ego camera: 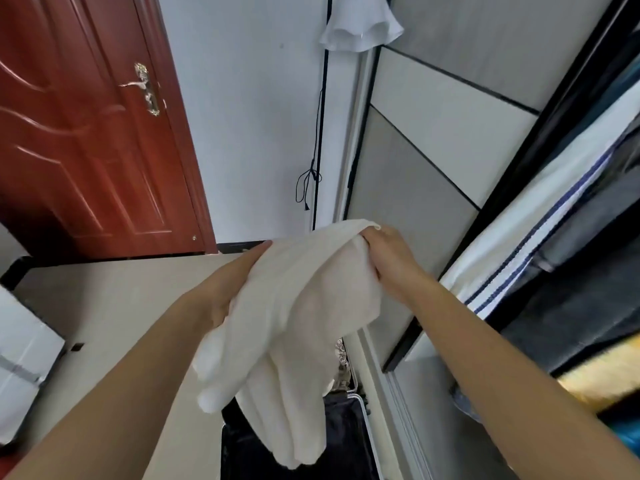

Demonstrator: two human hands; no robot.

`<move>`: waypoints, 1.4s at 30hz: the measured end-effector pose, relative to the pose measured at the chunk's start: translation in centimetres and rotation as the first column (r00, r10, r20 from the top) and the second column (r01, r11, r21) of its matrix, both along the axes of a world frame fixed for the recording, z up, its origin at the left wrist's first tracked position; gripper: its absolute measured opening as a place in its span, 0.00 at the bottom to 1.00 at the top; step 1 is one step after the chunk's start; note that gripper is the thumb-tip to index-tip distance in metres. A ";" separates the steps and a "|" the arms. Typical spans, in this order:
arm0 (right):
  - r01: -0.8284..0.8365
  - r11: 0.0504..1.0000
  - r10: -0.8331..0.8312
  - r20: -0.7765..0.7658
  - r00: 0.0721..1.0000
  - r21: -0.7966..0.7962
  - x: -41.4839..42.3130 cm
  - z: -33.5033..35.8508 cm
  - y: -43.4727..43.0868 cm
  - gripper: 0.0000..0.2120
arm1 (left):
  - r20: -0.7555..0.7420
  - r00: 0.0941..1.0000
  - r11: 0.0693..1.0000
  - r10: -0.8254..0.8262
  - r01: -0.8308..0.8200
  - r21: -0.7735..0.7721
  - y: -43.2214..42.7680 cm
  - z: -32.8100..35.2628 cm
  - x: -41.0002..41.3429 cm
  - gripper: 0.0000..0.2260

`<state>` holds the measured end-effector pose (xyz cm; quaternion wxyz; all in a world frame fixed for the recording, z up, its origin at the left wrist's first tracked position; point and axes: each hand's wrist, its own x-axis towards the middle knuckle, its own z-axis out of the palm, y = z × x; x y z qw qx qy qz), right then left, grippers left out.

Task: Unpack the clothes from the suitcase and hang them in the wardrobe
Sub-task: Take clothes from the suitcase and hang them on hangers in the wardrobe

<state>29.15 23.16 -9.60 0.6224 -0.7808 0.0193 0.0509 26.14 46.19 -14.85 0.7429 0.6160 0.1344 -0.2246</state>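
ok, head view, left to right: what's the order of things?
Order: red door → left hand → white garment → right hand → blue-striped white clothing hanging at the right. Left out because they overlap others: black cord, sliding door panel.

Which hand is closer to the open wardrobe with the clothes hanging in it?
Right. The right hand, gripping the white garment, is just beside the wardrobe opening; the left hand holds the garment's other side, farther off toward the red door.
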 end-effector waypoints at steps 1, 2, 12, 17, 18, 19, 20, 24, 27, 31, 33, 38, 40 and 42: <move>0.021 1.000 -0.021 0.024 0.999 0.005 -0.3 2.1 -0.3 0.10 | -0.002 1.000 0.992 0.013 -0.013 0.126 -0.2 0.9 -0.7 0.24; 0.028 1.000 -0.028 0.037 0.999 0.004 -1.2 4.2 -0.5 0.10 | 0.027 1.000 0.966 0.002 -0.009 0.259 -0.6 2.0 -1.5 0.23; -0.157 0.978 0.186 0.225 0.957 -0.140 -6.0 10.0 -1.0 0.13 | 0.684 0.721 0.859 0.106 -0.413 0.302 -10.3 4.7 -10.2 0.14; -0.238 0.913 0.330 0.256 0.909 -0.333 -7.8 11.0 -3.5 0.15 | 0.628 0.774 0.855 0.081 -0.377 0.356 -15.2 4.1 -9.5 0.13; -0.233 0.907 0.333 0.258 0.907 -0.352 -7.8 11.2 -4.1 0.16 | 0.648 0.758 0.859 0.076 -0.380 0.343 -15.5 4.0 -9.2 0.11; -0.219 0.909 0.321 0.264 0.909 -0.354 -7.8 11.5 -4.8 0.18 | 0.669 0.741 0.858 0.052 -0.376 0.350 -15.7 3.9 -8.8 0.09; -0.195 0.917 0.297 0.270 0.916 -0.348 -7.9 11.9 -5.6 0.18 | 0.685 0.728 0.858 0.029 -0.370 0.357 -15.8 3.8 -8.6 0.08; -0.053 0.960 0.132 0.276 0.952 -0.274 -7.8 13.8 -10.3 0.17 | 0.695 0.719 0.838 -0.027 -0.362 0.407 -15.8 3.4 -7.1 0.15; 0.051 0.975 0.006 0.253 0.967 -0.216 -7.7 14.6 -14.5 0.28 | 0.671 0.732 0.737 -0.120 -0.387 0.554 -15.2 4.0 -5.1 0.10; 0.261 0.910 -0.152 0.326 0.933 -0.323 -8.4 14.4 -19.9 0.24 | 0.630 0.761 0.654 -0.155 -0.399 0.643 -15.5 7.6 -2.6 0.05; 0.359 0.811 -0.166 0.406 0.899 -0.463 -8.9 13.8 -22.1 0.26 | 0.601 0.770 0.607 -0.212 -0.379 0.699 -16.7 9.9 -1.6 0.01; 0.396 0.722 -0.104 0.477 0.873 -0.568 -10.0 13.0 -26.0 0.23 | 0.323 0.942 0.938 -0.092 -0.027 0.346 -20.6 14.6 -0.2 0.04; 0.392 0.676 -0.069 0.477 0.876 -0.624 -10.5 13.3 -27.4 0.20 | 0.296 0.952 0.978 -0.080 0.018 0.207 -22.8 15.5 0.4 0.06; 0.398 0.560 -0.043 0.454 0.890 -0.727 -11.0 13.4 -29.1 0.18 | 0.294 0.955 0.989 -0.036 -0.008 0.145 -25.1 16.0 0.9 0.09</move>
